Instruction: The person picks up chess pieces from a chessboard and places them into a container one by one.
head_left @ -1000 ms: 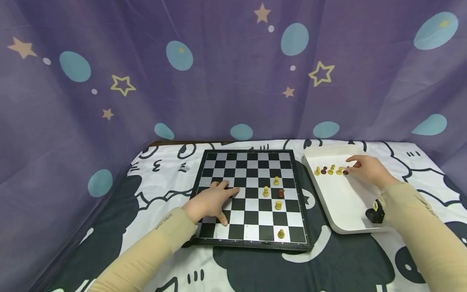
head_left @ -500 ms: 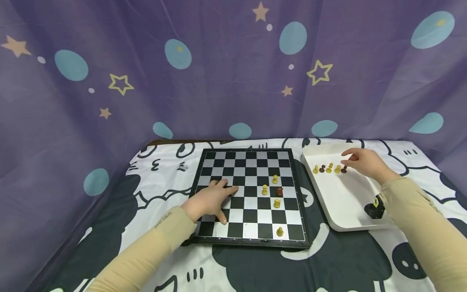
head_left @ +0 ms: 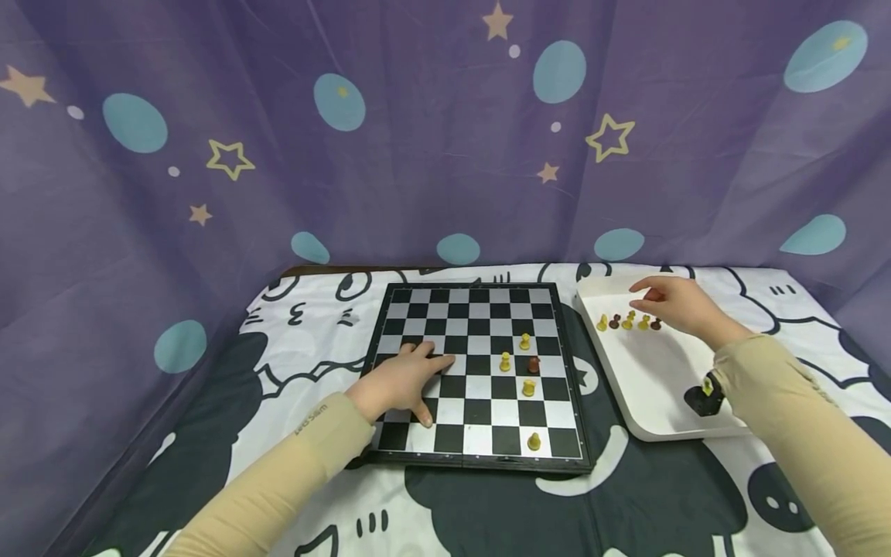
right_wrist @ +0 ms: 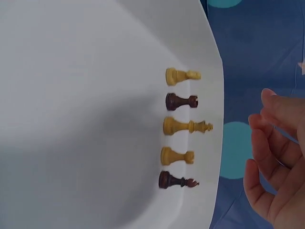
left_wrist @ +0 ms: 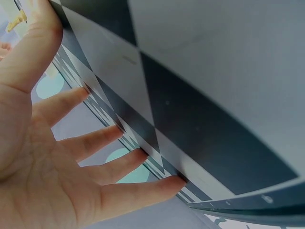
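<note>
My left hand [head_left: 402, 381] rests with spread fingers on the left side of the chessboard [head_left: 480, 371]; in the left wrist view the fingertips [left_wrist: 136, 157] touch its squares. Over the far part of the white tray [head_left: 661, 402] hovers my right hand [head_left: 678, 307], fingers loosely bent and nothing between them. Below it, chess pieces stand in a row: a yellow knight [right_wrist: 178, 76], a dark brown rook [right_wrist: 181, 101], a yellow king [right_wrist: 181, 126], a yellow rook [right_wrist: 176, 156] and a dark brown bishop [right_wrist: 175, 180].
Several yellow chess pieces, among them a pawn [head_left: 534, 442], and a reddish-brown piece [head_left: 534, 364] stand on the board's right half. A patterned cloth [head_left: 515, 518] covers the table. Behind hangs a purple curtain [head_left: 418, 178].
My right hand has let go of the dark brown bishop, which now stands upright at the row's end. That hand has risen and shifted left over the row. My left hand stays put.
</note>
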Demonstrator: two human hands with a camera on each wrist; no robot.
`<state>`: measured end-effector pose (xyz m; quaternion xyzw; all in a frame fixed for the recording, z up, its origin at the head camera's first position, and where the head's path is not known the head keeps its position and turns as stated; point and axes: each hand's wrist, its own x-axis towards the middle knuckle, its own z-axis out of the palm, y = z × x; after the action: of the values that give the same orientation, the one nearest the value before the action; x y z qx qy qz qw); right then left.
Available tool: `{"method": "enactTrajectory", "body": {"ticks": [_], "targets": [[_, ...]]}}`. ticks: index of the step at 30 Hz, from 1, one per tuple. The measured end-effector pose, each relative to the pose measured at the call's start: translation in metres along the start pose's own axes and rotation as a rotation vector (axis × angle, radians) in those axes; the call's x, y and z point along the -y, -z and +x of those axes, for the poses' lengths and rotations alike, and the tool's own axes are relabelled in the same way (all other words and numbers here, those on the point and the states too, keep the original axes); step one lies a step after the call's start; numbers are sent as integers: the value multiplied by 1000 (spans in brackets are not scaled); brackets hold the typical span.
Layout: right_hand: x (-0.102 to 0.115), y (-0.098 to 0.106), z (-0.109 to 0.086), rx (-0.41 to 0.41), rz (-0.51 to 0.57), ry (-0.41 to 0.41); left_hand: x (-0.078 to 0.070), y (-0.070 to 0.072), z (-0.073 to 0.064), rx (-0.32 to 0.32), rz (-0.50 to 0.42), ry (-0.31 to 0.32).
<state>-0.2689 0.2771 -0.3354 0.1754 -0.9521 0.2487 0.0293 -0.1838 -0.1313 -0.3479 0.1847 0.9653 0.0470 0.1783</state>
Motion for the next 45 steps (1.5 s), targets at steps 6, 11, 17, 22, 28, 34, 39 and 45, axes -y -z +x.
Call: {"method": "enactTrajectory", "body": {"ticks": [6, 11, 17, 22, 28, 34, 39, 45], "targets": [[15, -4, 1, 6, 39, 21, -1, 0, -1, 7, -3, 7], [24, -11, 5, 27, 70, 27, -1, 1, -1, 8, -6, 6], [33, -17, 9, 52, 114, 32, -1, 1, 0, 3, 2, -4], [40, -25, 12, 67, 164, 53, 0, 0, 0, 2, 2, -3], [51, -37, 19, 86, 147, 62, 0, 0, 0, 0, 2, -7], [64, -48, 23, 105, 115, 92, 1, 0, 0, -1, -2, -11], [75, -55, 26, 133, 113, 117, 0, 0, 1, 4, -1, -3], [84, -63, 27, 187, 142, 126, 0, 0, 1, 3, -5, -1]]}}
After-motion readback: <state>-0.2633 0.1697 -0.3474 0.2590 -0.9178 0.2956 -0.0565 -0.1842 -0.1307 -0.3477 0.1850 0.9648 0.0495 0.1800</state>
